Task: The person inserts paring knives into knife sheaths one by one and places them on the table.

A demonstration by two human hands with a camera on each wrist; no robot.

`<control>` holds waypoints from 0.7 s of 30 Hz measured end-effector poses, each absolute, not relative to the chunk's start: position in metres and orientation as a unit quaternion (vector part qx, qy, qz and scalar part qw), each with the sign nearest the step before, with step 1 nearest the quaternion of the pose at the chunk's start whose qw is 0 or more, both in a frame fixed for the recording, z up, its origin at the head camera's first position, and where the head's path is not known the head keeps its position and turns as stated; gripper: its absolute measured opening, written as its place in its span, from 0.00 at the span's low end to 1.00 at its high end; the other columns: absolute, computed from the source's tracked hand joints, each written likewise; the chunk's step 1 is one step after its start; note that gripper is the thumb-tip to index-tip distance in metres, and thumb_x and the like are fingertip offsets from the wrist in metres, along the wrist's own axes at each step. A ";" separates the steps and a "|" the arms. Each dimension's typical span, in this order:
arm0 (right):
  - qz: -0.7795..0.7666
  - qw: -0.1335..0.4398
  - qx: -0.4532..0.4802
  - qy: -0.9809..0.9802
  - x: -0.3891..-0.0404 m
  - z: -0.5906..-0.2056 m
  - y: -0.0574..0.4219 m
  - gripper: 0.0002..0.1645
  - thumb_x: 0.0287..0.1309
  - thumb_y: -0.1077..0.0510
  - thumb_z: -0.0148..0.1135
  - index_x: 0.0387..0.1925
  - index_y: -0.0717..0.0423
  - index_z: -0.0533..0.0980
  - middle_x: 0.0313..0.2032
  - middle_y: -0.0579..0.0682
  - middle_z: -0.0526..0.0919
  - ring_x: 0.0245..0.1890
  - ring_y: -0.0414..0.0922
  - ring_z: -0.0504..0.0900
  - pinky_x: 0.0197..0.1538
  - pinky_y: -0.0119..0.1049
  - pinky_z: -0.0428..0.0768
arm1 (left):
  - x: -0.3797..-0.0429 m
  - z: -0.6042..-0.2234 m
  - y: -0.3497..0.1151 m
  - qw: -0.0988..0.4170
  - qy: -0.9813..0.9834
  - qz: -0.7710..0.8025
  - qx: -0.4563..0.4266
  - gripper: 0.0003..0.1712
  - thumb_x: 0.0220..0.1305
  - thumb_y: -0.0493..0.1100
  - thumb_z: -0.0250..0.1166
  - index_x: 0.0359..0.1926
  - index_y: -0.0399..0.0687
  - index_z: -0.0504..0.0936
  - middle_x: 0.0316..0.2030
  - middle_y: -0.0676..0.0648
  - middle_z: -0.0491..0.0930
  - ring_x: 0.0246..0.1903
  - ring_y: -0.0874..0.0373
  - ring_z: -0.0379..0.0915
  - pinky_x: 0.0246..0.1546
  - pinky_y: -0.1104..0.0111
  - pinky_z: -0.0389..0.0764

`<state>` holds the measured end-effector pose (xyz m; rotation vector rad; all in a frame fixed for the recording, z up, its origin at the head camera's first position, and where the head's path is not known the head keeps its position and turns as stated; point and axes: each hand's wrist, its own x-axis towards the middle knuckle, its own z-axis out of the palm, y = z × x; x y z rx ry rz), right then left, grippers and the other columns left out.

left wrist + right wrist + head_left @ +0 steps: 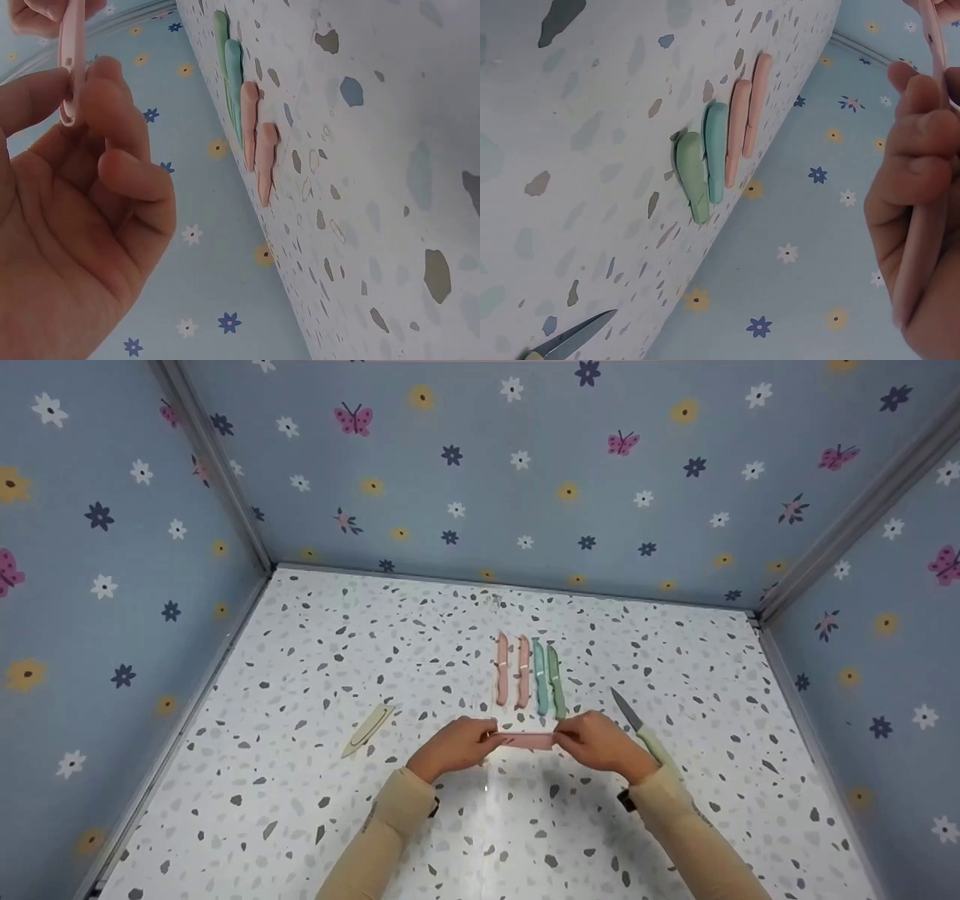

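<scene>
Between the two hands, in the head view, a pink knife in its pink sheath (527, 741) is held level above the table. My left hand (459, 746) pinches the sheath's end between thumb and fingers. My right hand (600, 742) grips the other end, its fingers curled round the pink handle (922, 259), which lies along the palm in the right wrist view. Just beyond the hands lie sheathed knives side by side: a left pink one (502, 669), another pink one (523, 671), a teal one (541, 679) and a green one (555, 682).
To the left on the speckled table (285, 660) lies a cream blade sheath (367, 731). At the right, beside my right wrist, rests a bare knife (628, 711) with a cream handle. Blue flowered panels (510, 472) wall the table at the back and both sides.
</scene>
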<state>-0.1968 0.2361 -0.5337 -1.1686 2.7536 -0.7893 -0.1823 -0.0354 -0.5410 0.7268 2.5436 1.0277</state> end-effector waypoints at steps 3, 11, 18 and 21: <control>-0.257 0.029 -0.367 0.894 -0.197 -0.537 0.242 0.14 0.65 0.56 0.55 0.26 0.54 0.80 0.16 0.36 0.68 0.16 0.33 0.64 0.22 0.30 0.67 | -0.182 -0.542 -0.041 0.154 0.886 0.363 0.246 0.16 0.71 0.51 0.52 0.28 0.49 0.74 0.18 0.55 0.67 0.17 0.63 0.61 0.22 0.69 0.65; -0.226 0.013 -0.277 0.934 -0.199 -0.541 0.252 0.11 0.64 0.55 0.56 0.29 0.52 0.81 0.20 0.38 0.75 0.17 0.34 0.67 0.25 0.32 0.70 | -0.182 -0.546 -0.061 0.155 0.900 0.360 0.189 0.12 0.71 0.45 0.52 0.30 0.50 0.76 0.19 0.54 0.70 0.17 0.60 0.65 0.20 0.67 0.68; -0.227 -0.011 -0.200 0.953 -0.202 -0.546 0.263 0.12 0.64 0.57 0.56 0.29 0.58 0.80 0.15 0.41 0.70 0.13 0.37 0.65 0.22 0.35 0.67 | -0.177 -0.556 -0.073 0.160 0.904 0.362 0.164 0.13 0.71 0.46 0.51 0.32 0.47 0.76 0.18 0.52 0.69 0.14 0.60 0.66 0.18 0.66 0.69; -0.225 0.001 -0.155 0.962 -0.204 -0.546 0.266 0.08 0.62 0.60 0.56 0.32 0.61 0.79 0.16 0.44 0.73 0.15 0.39 0.66 0.23 0.37 0.67 | -0.174 -0.560 -0.078 0.167 0.904 0.362 0.155 0.12 0.71 0.45 0.51 0.32 0.47 0.75 0.19 0.51 0.70 0.16 0.60 0.69 0.19 0.66 0.71</control>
